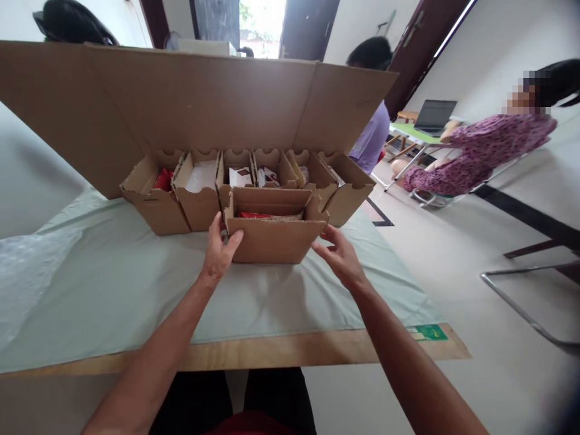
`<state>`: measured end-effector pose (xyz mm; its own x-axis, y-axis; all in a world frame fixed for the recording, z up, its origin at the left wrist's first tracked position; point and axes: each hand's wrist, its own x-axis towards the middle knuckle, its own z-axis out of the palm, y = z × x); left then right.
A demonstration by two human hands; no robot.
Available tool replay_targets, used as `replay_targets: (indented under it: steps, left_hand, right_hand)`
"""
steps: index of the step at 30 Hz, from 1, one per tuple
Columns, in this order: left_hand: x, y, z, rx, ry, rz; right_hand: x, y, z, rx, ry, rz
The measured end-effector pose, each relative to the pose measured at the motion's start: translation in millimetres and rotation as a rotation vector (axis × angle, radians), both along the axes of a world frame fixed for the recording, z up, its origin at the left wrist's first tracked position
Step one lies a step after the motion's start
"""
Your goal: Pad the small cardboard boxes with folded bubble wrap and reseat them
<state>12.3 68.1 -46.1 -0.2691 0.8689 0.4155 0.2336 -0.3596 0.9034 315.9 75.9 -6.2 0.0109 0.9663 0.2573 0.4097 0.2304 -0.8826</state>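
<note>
An open-topped cardboard box (275,240) sits on the cloth in front of me, its long side facing me. Something red (256,215) shows inside it, along with cardboard edges. At the box's left end, my left hand (220,254) grips the corner, thumb on the front face and fingers along the side. My right hand (339,254) holds the right end, its fingers curled round that corner, partly hidden. Behind stands a row of several cardboard bins (161,208) with notched rims. They contain a red packet (163,179), bubble wrap (202,175) and white-and-brown packets (240,176).
A tall cardboard panel (203,96) rises behind the bins. Bubble wrap (36,272) lies at the left on the pale green cloth (136,290). The table's wooden edge (272,353) is nearest me. To the right, a person (489,145) sits by a laptop (435,116); another person (369,142) is behind the panel.
</note>
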Motion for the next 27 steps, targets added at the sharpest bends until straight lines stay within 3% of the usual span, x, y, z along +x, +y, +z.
replay_targets:
  steps: [4, 7, 9, 14, 17, 20, 23, 27]
  left_hand:
    - [3, 11, -4.4, -0.069, -0.112, -0.186]
    - [7, 4, -8.4, -0.098, -0.136, -0.181]
    - [8, -16, -12.2, -0.104, -0.136, -0.142]
    - [-12, -93, -16.8, -0.111, -0.122, -0.052]
    - [-37, -122, -2.3, -0.086, -0.118, 0.038]
    - [-51, -127, 24.2, -0.012, -0.121, 0.044]
    - [-48, -129, 44.7, 0.065, -0.127, 0.0]
    - [-47, -145, 46.8, 0.042, -0.145, -0.081]
  right_hand:
    - [-28, 21, -11.7, -0.022, 0.155, 0.125]
    - [-43, 12, -12.6, -0.008, 0.2, 0.114]
    - [-47, -9, -13.9, 0.008, 0.196, 0.083]
    - [-70, -76, -16.6, -0.033, 0.221, 0.072]
    - [-99, -95, -6.6, -0.053, 0.233, 0.139]
    - [-118, -99, 13.5, -0.022, 0.246, 0.169]
    - [-117, -105, 33.7, 0.028, 0.262, 0.102]
    - [-116, -124, 47.9, 0.065, 0.268, 0.068]
